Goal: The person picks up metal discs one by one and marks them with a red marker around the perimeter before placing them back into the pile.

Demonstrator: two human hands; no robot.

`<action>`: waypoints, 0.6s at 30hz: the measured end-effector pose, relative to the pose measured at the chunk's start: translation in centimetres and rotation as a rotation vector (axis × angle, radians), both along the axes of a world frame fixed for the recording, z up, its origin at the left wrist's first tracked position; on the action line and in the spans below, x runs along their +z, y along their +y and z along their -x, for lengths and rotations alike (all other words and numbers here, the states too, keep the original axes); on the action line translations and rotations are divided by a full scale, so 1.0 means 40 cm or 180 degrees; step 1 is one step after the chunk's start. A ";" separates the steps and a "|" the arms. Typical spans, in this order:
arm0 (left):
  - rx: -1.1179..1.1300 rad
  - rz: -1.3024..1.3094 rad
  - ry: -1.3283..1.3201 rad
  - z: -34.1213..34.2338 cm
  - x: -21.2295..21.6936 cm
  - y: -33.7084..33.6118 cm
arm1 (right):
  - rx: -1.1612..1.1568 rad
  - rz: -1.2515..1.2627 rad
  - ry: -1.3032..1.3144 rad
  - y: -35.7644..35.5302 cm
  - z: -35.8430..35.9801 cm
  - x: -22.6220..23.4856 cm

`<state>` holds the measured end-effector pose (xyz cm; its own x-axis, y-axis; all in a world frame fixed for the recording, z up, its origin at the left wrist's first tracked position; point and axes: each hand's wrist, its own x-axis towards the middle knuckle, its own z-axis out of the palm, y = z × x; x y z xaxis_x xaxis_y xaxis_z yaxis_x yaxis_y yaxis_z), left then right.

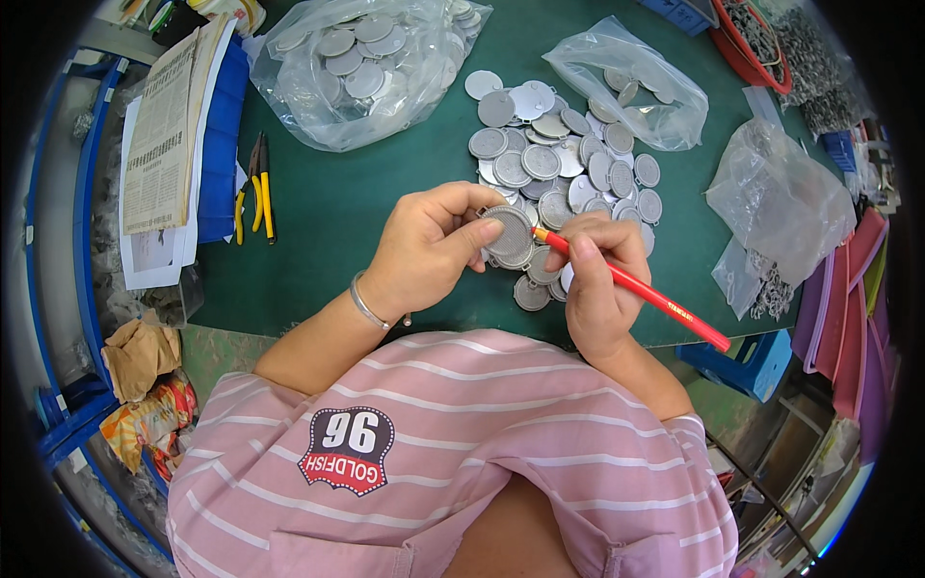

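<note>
The dark green counter [328, 212] fills the upper and middle part of the frame, its near edge running behind the person's pink shirt [462, 414] with white stripes, which takes up the lower centre. Blue shelving [89, 222] curves along the left edge, with crumpled brown paper [143, 354] beside it at lower left and a patch of greenish floor [226, 361] to the right of that paper. Pink, red and purple sheets [840, 313] stand at the right edge; a blue plastic stool [756, 361] shows at lower right, below the counter's edge.

A large clear bag [299, 106] full of round grey discs lies at upper centre-left. Right of it, a heap of loose discs [540, 164] spreads down toward the middle, touched by a smaller open bag [665, 120] with a few discs inside. A crumpled clear bag [776, 183] lies at right, and a newspaper [159, 144] rests against a blue bin [224, 135] at upper left. Yellow-handled pliers [266, 193] lie near that bin.

At the centre, the left hand [424, 246] has its fingers pinched on one grey disc [511, 241], raised over the heap's lower edge. The right hand [602, 284] has its fingers closed around a red pen [655, 301], its yellow tip at the disc's right rim; whether they touch, I cannot tell
</note>
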<state>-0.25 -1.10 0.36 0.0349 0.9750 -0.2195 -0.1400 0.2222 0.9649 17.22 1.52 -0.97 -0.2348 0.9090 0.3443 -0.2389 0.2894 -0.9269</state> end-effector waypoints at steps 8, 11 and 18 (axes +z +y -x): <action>-0.0029 0.0182 -0.0429 0.002 -0.003 0.000 | -0.0054 0.0785 -0.0009 0.000 0.000 0.017; 0.0094 0.0396 -0.1006 0.004 0.012 0.006 | -0.0091 0.1101 -0.0112 0.005 -0.009 -0.004; 0.0245 0.0594 -0.1206 0.011 -0.003 0.009 | -0.0223 0.0726 0.0052 0.003 0.014 0.010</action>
